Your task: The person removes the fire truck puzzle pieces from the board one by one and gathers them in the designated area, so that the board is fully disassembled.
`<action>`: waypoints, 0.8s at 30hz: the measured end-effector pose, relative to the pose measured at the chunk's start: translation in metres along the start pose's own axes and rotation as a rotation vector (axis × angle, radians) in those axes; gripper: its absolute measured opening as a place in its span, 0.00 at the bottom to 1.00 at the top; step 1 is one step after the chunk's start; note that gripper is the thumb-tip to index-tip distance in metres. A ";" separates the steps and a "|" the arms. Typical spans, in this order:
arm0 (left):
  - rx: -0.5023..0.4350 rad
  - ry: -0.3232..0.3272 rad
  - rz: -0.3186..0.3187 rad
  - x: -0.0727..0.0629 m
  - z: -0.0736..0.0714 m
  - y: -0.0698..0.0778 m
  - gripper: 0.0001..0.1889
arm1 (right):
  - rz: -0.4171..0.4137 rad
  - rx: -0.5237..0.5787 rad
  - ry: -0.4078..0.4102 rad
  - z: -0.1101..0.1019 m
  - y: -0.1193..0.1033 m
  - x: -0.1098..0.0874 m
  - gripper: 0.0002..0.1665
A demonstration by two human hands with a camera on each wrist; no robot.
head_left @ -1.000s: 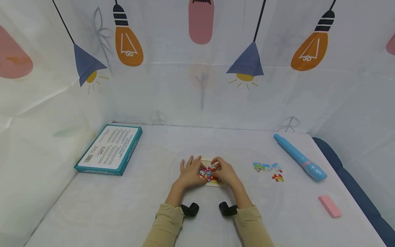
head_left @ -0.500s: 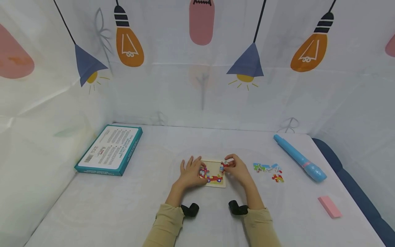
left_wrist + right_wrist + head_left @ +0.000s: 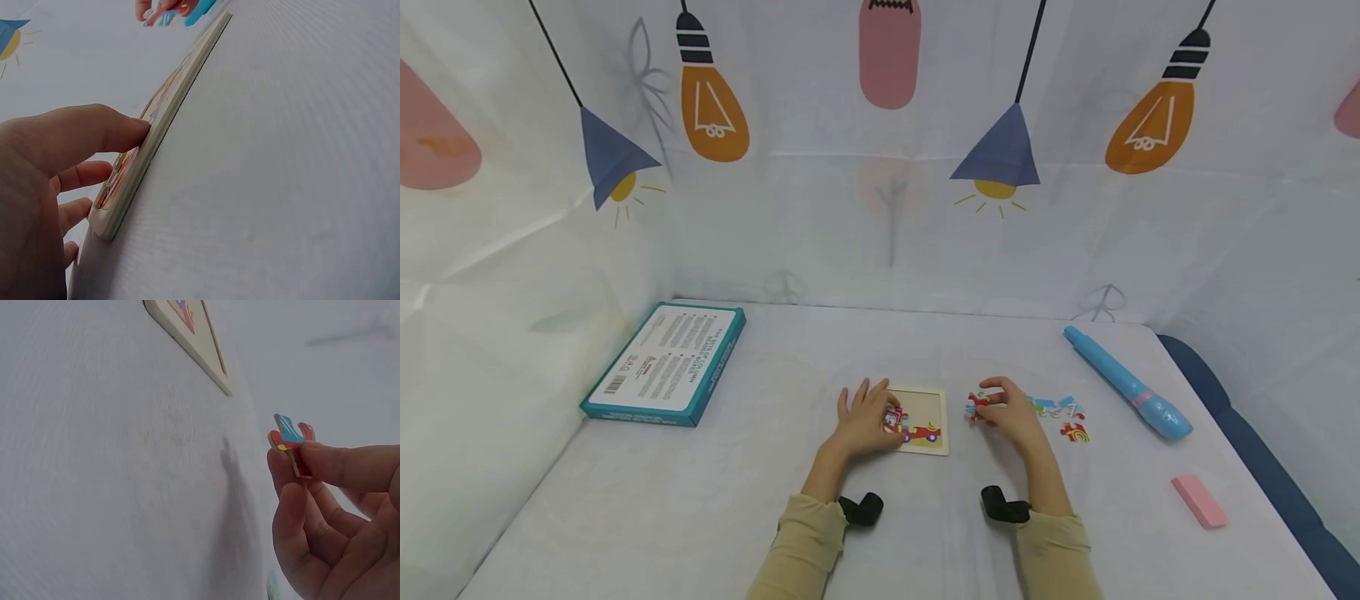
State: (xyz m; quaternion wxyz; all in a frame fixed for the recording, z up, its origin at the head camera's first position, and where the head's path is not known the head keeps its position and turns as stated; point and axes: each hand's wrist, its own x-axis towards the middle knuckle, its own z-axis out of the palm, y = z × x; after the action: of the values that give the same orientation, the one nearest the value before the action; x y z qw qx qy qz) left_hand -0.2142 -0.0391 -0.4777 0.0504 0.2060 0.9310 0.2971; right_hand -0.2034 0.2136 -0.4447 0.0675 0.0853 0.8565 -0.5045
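Observation:
A square wooden puzzle board (image 3: 938, 421) lies on the table, with several red vehicle pieces (image 3: 921, 434) set in its lower part. My left hand (image 3: 862, 423) rests over its left side, fingers spread; in the left wrist view the thumb (image 3: 128, 130) presses the near rim. To the right of the board, my right hand (image 3: 1015, 412) pinches a red and blue puzzle piece (image 3: 292, 440) between thumb and fingers, raised off the table in the right wrist view. The left hand covers part of the board.
Several loose puzzle pieces (image 3: 1060, 407) lie right of the right hand, with a red and yellow piece (image 3: 1075, 432) below them. Farther right are a blue marker-shaped object (image 3: 1127, 382) and a pink block (image 3: 1199, 501). A teal-edged box (image 3: 662, 360) lies at the back left.
The right hand has lifted the red and blue puzzle piece away from the board and carried it rightward, toward the loose pieces. The left hand has stayed on the board.

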 end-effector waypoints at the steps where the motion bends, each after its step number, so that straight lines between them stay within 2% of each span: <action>1: -0.001 0.000 0.000 0.000 0.000 0.000 0.23 | 0.010 0.001 -0.001 -0.002 0.001 -0.001 0.22; 14: 0.000 -0.008 -0.007 -0.002 -0.002 0.002 0.22 | 0.086 -0.016 0.027 -0.035 0.021 -0.017 0.22; 24: -0.003 -0.001 -0.003 -0.001 0.000 0.001 0.23 | 0.148 -0.029 0.094 -0.048 0.031 -0.020 0.23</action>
State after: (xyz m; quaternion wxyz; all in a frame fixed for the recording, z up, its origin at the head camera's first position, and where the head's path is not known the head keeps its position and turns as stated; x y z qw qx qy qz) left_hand -0.2128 -0.0393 -0.4774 0.0515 0.2045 0.9308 0.2985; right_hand -0.1785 0.2684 -0.4437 0.0655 0.1712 0.8572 -0.4813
